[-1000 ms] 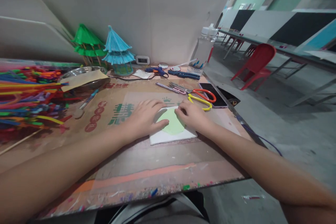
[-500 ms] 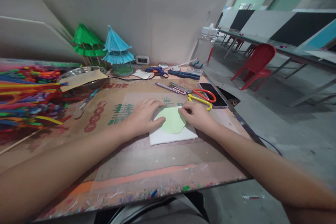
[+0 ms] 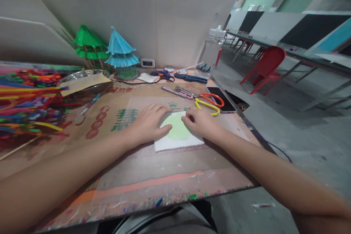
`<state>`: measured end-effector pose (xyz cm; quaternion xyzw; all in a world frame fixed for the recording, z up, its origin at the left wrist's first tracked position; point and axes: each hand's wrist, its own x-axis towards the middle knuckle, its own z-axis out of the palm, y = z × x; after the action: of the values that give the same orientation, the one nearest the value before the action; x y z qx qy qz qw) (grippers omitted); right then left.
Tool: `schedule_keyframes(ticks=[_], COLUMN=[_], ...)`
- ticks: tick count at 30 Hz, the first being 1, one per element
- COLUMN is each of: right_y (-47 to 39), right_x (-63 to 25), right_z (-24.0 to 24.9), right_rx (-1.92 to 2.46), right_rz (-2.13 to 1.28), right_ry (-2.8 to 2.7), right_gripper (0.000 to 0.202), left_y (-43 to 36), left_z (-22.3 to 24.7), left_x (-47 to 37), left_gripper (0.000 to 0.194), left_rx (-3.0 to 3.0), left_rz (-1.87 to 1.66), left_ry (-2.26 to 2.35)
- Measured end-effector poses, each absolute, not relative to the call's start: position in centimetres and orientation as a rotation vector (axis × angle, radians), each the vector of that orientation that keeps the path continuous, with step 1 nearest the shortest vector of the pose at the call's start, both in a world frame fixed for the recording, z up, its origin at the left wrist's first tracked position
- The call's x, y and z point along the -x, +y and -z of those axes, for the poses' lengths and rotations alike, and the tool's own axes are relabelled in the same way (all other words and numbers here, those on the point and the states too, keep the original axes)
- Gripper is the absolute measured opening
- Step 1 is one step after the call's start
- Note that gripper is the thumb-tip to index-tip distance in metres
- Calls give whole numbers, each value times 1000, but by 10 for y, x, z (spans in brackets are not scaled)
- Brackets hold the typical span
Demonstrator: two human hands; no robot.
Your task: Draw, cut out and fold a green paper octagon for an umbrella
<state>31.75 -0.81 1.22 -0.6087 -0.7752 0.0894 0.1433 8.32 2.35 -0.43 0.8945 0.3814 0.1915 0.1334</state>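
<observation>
A light green piece of paper point(image 3: 177, 128) lies on a white square pad point(image 3: 167, 145) in front of me. Its visible outline looks rounded. My left hand point(image 3: 152, 122) rests on the pad's left side with fingers stretched and thumb apart, the thumb over the green paper. On the opposite side, my right hand point(image 3: 202, 121) has its fingers curled and pinched at the paper's right edge, covering that edge. Beyond my right hand lie scissors point(image 3: 210, 102) with one orange and one yellow handle.
Colourful pipe cleaners point(image 3: 30, 98) crowd the left. Green point(image 3: 89, 42) and blue point(image 3: 122, 53) roofed models stand behind, near a glue gun point(image 3: 161, 75), blue pliers point(image 3: 190, 78) and a bottle point(image 3: 211, 53). A phone point(image 3: 221, 98) lies by the table's right edge.
My right hand has shifted slightly left over the green paper, hiding more of its right side. My left hand stays nearly in place. The whole view has drifted a little.
</observation>
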Motion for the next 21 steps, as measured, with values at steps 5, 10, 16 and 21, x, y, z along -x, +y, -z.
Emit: schedule_keyframes(ticks=[5, 10, 16, 21], right_y=[-6, -6, -5, -3], right_x=[-317, -317, -324, -333], right_z=[-12, -11, -7, 3], right_rx=[1738, 1722, 1668, 1389], right_rz=[-267, -280, -237, -271], right_ry=[-2241, -2237, -2191, -2320], right_gripper=[30, 29, 16, 26], left_y=[23, 23, 22, 21], left_z=[5, 4, 3, 3], left_x=[-82, -82, -82, -83], left_gripper=[51, 47, 36, 39], left_rx=[-2612, -2632, -2661, -2691], left_rz=[-557, -556, -508, -496], left_ry=[1094, 1069, 999, 965])
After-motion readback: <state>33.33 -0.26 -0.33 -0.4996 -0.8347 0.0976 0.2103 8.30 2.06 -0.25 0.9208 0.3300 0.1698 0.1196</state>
